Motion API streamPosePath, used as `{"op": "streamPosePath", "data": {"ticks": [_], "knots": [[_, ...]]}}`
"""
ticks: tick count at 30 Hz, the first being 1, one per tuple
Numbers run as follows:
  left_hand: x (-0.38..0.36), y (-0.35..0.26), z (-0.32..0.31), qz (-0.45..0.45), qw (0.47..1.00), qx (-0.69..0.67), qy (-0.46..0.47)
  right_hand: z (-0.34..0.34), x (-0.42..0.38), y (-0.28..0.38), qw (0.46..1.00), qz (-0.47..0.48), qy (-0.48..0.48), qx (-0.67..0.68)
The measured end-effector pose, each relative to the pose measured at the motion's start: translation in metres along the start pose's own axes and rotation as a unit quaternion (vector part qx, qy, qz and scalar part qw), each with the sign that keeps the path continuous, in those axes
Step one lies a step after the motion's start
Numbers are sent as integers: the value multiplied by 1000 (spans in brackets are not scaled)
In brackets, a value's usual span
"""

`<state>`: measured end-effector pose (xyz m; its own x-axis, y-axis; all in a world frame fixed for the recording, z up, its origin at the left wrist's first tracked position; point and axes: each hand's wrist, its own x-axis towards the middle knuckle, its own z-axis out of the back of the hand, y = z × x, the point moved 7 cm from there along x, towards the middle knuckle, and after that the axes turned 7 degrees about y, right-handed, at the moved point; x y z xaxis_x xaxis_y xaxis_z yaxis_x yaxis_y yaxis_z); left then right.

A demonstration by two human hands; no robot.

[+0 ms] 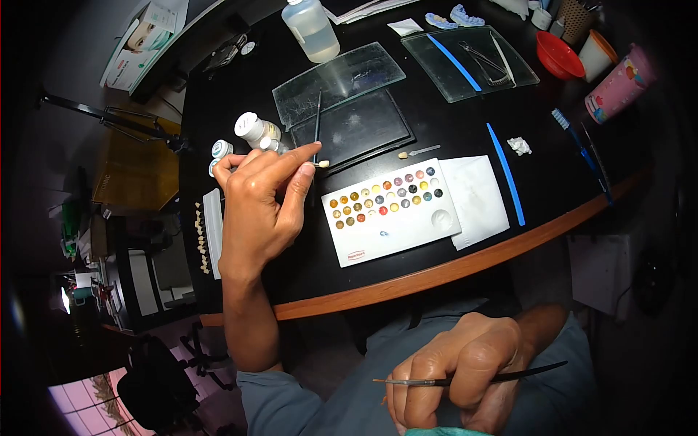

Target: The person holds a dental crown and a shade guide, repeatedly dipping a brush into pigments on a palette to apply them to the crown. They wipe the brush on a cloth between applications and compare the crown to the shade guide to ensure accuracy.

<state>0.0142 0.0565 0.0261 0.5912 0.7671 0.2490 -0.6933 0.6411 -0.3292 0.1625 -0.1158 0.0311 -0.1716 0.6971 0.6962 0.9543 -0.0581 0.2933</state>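
My left hand is over the left part of the dark table, thumb and index finger pinched on a small tooth-shaped tab with a pale, yellowish end. Just right of it lies a white palette with rows of small coloured wells. Low at the right, near my lap, my right hand is closed around a thin dark brush, its fine tip pointing left. Another tooth tab rests above the palette. A thin dark rod lies behind my left fingertips.
Glass plates, a black slab and a clear bottle stand further back. White jars are behind my left hand. Folded paper, a blue strip, a red bowl and a pink cup are right.
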Motion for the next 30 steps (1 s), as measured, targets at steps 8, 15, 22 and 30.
{"op": "streamPosePath", "data": {"ticks": [8,15,22,30], "knots": [[-2,4,1,-6,1000,10,-13,-22,17,39,978,60,-10,-202],[-3,4,3,-16,1000,0,-26,-22,18,25,994,-44,-40,-93],[-5,4,3,-17,999,-3,-29,-25,12,22,986,-4,-76,-145],[-8,11,-2,-17,999,-21,-42,-24,18,15,991,-27,-73,-113]]}}
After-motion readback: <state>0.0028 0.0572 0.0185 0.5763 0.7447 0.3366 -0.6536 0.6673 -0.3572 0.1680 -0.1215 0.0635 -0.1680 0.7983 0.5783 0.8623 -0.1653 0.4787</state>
